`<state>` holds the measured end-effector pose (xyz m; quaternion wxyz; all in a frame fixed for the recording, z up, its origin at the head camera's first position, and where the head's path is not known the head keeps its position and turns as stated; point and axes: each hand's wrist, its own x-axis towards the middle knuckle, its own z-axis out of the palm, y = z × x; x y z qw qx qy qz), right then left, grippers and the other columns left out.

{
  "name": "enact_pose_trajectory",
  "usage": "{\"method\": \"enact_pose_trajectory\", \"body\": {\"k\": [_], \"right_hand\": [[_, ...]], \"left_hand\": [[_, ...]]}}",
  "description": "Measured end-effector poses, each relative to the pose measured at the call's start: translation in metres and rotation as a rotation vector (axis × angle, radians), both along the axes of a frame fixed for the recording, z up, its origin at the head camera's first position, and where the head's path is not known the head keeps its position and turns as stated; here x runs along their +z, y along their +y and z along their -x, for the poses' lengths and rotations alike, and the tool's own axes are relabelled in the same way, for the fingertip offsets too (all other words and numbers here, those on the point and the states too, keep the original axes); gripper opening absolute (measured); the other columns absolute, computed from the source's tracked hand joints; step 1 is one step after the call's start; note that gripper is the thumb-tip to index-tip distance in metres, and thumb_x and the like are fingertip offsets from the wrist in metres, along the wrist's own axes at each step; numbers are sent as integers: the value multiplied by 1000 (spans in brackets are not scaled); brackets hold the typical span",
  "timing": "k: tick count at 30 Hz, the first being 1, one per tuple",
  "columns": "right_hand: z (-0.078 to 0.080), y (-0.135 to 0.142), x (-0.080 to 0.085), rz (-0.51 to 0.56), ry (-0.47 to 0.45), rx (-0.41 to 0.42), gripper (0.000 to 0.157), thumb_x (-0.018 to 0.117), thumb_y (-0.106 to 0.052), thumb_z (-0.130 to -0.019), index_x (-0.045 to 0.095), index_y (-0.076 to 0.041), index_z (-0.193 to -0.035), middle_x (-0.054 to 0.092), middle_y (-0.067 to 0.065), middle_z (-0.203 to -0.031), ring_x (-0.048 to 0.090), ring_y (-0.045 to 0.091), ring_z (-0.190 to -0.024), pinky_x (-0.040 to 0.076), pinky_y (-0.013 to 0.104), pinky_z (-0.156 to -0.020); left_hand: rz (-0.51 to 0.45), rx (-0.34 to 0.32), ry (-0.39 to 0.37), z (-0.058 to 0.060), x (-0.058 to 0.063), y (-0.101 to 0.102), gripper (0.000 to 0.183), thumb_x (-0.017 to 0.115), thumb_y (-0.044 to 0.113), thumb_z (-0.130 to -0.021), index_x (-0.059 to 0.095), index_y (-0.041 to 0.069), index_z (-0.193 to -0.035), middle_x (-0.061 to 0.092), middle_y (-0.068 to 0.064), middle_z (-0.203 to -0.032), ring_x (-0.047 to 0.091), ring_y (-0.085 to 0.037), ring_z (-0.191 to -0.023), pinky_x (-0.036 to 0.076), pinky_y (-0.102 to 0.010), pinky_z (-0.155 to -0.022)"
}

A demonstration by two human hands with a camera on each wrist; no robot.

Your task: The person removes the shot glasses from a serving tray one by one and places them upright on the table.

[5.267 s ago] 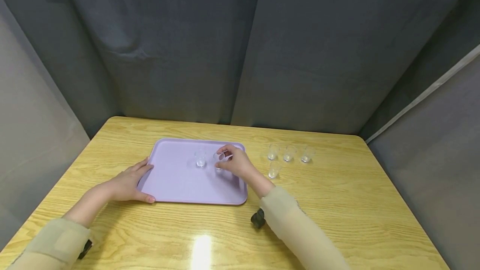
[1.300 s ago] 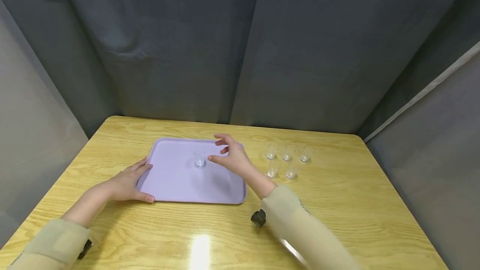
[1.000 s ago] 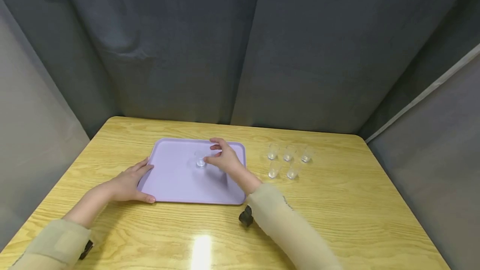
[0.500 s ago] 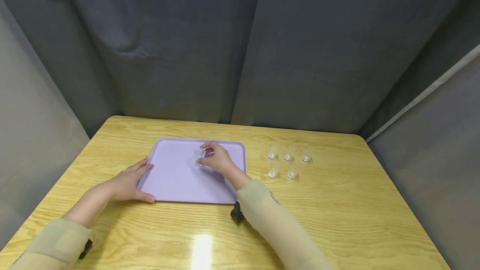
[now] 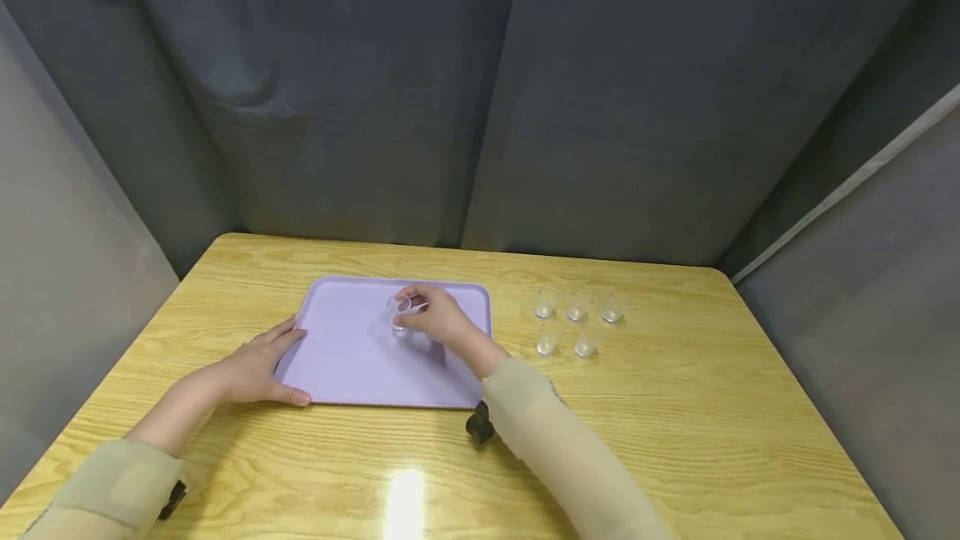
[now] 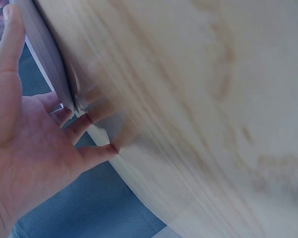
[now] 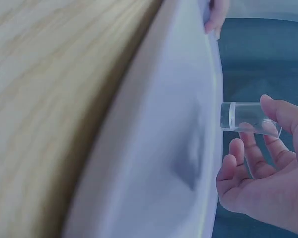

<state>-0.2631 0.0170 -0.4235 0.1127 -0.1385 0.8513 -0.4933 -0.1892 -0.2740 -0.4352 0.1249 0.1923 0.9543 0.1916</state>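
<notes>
A lilac tray lies on the wooden table. My left hand rests at its left front corner, thumb along the front rim and fingers spread by the left side. In the left wrist view those fingertips touch the table beside the tray. My right hand reaches over the tray and pinches a small clear shot glass between thumb and fingers. The right wrist view shows that glass with its base at the tray surface and the thumb near its rim.
Several more clear glasses stand on the table right of the tray, in a back row with a middle glass and a front row with a right glass. A dark grey curtain hangs behind the table.
A glass once held over the tray now stands in the front row at right. The right hand came back left and took hold of the tray's other glass. The left hand stayed.
</notes>
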Motion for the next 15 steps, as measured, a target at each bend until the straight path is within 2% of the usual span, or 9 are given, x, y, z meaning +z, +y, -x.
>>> {"method": "enact_pose_trajectory", "body": {"k": [8, 15], "right_hand": [[-11, 18, 34, 16, -30, 29, 32, 75, -14, -81, 63, -12, -110, 62, 5, -106, 56, 20, -97, 47, 26, -78], [-20, 45, 65, 37, 21, 62, 32, 75, -14, -81, 63, -11, -111, 65, 6, -104, 56, 19, -91, 47, 25, -77]], "left_hand": [[0, -4, 12, -1, 2, 2, 112, 75, 62, -65, 32, -6, -142, 15, -29, -152, 22, -54, -133, 27, -66, -101], [0, -9, 4, 0, 1, 3, 112, 74, 62, -66, 31, -6, -143, 14, -29, -152, 22, -54, -133, 27, -66, -101]]}}
